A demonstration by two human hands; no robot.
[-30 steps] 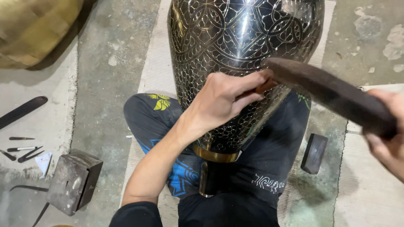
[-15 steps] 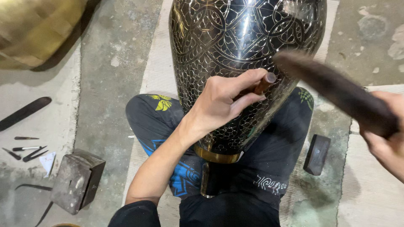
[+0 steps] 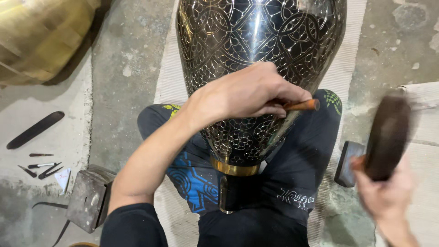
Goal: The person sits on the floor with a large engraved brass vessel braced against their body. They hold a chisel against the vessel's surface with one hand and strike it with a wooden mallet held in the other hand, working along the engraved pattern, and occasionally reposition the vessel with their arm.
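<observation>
Dark wooden mallet, clamped in the right hand, has swung back to 4 o'clock, off the chisel the left hand pinches against the engraved vase in the lap: between strikes.

Right hand and mallet motion-blurred; vase top cut off.

Black vase (silvery leaf-and-scale engraving), gold collar.

brass vessel, metal block, small tools, flat dark strip
</observation>
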